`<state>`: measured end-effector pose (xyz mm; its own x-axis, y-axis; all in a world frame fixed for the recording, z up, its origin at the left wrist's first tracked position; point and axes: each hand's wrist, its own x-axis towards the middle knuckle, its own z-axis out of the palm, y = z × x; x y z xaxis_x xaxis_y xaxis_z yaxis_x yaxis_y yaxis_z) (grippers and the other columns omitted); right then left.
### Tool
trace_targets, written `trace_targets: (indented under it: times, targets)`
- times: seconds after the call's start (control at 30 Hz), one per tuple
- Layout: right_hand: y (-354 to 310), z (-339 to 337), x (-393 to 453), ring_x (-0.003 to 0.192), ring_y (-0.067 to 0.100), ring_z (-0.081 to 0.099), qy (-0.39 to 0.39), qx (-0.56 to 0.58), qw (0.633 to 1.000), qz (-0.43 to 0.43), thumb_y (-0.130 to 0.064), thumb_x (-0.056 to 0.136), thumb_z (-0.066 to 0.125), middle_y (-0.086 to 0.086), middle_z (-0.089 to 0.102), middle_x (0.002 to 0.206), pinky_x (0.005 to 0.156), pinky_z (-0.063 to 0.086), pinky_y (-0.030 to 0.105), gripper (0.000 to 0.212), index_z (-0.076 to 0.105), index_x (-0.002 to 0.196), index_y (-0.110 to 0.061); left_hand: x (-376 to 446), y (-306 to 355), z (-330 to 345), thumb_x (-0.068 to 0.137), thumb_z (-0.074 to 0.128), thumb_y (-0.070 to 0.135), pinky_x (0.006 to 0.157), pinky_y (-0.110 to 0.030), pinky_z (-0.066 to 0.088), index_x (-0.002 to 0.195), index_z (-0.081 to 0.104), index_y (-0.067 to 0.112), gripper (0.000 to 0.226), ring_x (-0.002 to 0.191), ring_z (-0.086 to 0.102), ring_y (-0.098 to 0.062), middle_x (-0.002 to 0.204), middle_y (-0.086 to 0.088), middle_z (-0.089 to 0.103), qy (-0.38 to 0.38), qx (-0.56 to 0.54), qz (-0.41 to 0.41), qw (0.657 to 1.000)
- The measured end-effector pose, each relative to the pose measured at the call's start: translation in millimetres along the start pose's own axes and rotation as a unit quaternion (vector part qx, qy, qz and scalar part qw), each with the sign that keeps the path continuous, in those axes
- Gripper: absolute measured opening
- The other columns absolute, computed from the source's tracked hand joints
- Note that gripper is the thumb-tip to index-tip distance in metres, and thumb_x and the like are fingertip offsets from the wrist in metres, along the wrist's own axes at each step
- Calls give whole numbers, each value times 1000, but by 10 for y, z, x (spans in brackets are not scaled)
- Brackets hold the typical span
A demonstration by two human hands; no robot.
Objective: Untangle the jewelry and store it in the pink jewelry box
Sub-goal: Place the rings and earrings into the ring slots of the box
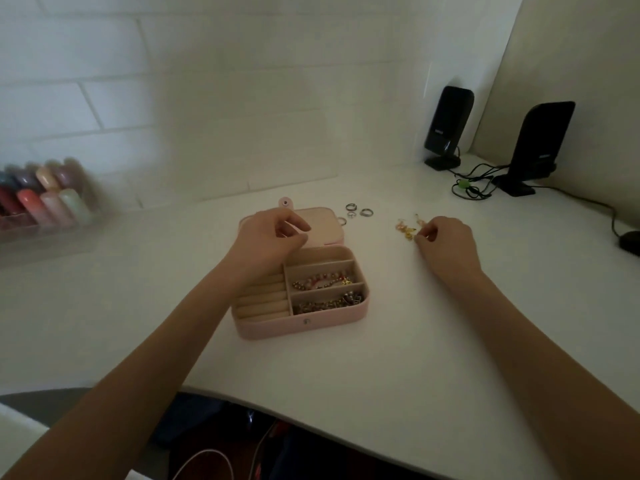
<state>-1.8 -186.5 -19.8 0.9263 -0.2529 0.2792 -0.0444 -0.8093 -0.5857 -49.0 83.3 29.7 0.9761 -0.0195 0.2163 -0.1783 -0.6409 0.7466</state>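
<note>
The pink jewelry box (277, 329) lies open on the white desk, its lid (325, 225) folded back. Two right-hand compartments hold beaded chains (323, 280) and a darker chain pile (332, 301); the ring rolls (261, 301) on the left hold nothing. My left hand (268, 240) hovers over the box's back edge with fingers curled; whether it holds anything is hidden. My right hand (446, 240) pinches at a small cluster of gold and pink earrings (407, 228) on the desk. Several silver rings (356, 213) lie behind the box.
Two black speakers (448, 124) (542, 143) with cables (474, 187) stand at the back right. A clear organizer with coloured bottles (45, 199) sits at the far left. A dark mouse (628, 240) lies at the right edge. The desk's front edge curves near me.
</note>
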Motion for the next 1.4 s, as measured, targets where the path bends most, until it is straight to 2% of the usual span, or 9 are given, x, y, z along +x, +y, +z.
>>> trace_targets:
  times: [0.23,0.37,0.57,0.63,0.77,0.9,1.03,1.2,1.4]
  targets:
    - [-61,18,-13,92,17,52,-12,-1,1000,2,-33,86,63,5,55,106,80,43,32,21,63,99,-16,24,64,82,84,65,14,64,-15,40,91,68,22,11,71,56,-5,77,4,65,-29,-21,12,999]
    - [-68,66,-58,99,25,55,-15,-19,1000,8,-28,90,59,9,57,109,89,45,41,16,63,96,-14,9,42,45,85,65,15,66,-6,39,93,67,22,11,75,59,-3,79,6,67,-55,-8,22,998]
    - [-150,-7,-213,80,13,56,35,160,986,-28,-18,92,60,0,63,89,66,40,12,10,56,91,-9,21,-32,-10,84,66,12,78,-16,44,92,68,23,14,80,64,-3,81,7,70,-76,-41,48,995]
    - [-293,-57,-298,76,9,63,4,232,971,-55,-16,90,62,-2,68,85,64,44,8,12,54,87,-9,10,9,-10,84,67,10,82,-17,46,92,68,22,14,86,66,-6,88,5,71,-67,-110,46,991]
    - [-638,-73,-461,77,18,67,-70,285,947,-134,-14,86,68,5,69,81,67,54,25,13,56,81,-9,-23,144,32,84,68,9,78,-7,46,106,66,17,24,90,64,8,100,10,69,-110,-160,81,978]
    - [-905,-40,-572,74,13,66,-112,304,930,-175,-11,82,71,3,68,77,66,53,19,10,62,79,-8,31,148,43,79,73,10,74,-10,50,108,65,16,31,92,67,0,102,8,70,-170,-194,97,961]
    - [-1051,-1,-550,76,15,67,-144,340,919,-134,-6,80,71,6,70,82,70,54,20,10,63,85,-8,134,36,-31,71,78,3,70,-16,53,90,69,14,24,79,71,-9,88,1,73,-112,-211,98,966]
    - [-1306,104,-471,73,15,68,-195,427,881,-53,0,82,68,13,68,86,69,55,21,23,61,105,-2,229,-123,-146,70,79,1,66,-25,57,89,69,8,22,71,71,-17,80,-7,73,-60,-247,63,965]
    - [-1541,249,-446,82,15,70,-285,529,800,14,5,84,61,8,72,88,73,56,20,21,67,102,-4,159,-259,-327,75,75,2,63,-22,54,88,66,10,18,67,67,-14,76,-6,69,-50,-289,14,956]
